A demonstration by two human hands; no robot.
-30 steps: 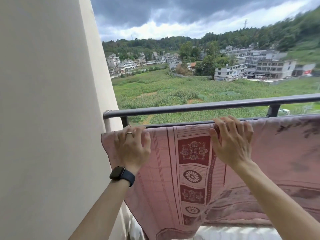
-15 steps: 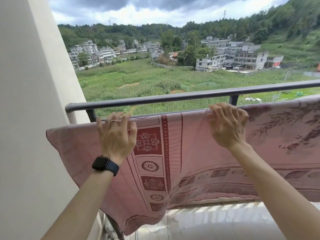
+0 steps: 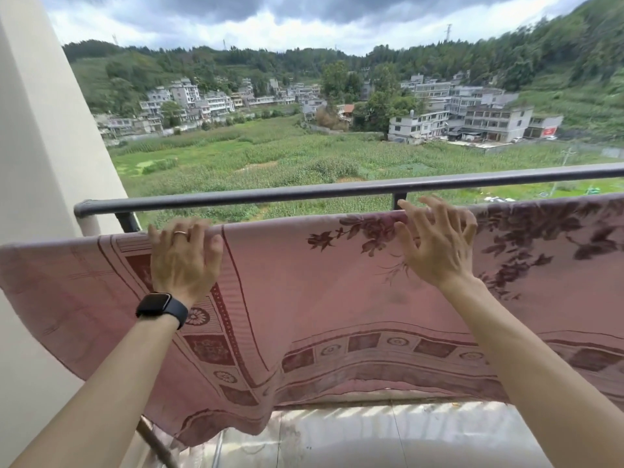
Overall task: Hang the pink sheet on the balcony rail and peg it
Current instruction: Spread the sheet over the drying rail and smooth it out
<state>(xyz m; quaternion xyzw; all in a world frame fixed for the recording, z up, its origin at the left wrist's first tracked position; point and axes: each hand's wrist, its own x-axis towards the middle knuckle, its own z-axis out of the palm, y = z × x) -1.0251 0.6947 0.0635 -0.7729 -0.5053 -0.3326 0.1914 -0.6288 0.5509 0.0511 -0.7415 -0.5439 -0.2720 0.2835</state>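
Now the pink sheet [image 3: 320, 282] lies further left along the balcony rail [image 3: 337, 190], its end reaching past the rail's left corner in front of the wall [image 3: 40, 163].
The left hand [image 3: 184, 258] curls over the top fold and holds it. The right hand [image 3: 435, 244], which gripped the sheet a moment ago, has let go, fingers spread loose by the fold. Spreading looks nearly done, I'd say; no pegs are in sight.

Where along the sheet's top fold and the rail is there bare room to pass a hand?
Free: the fold of the pink sheet between the left hand and the right hand, and the slot under the top rail. Crowded: under each hand and by the rail post.
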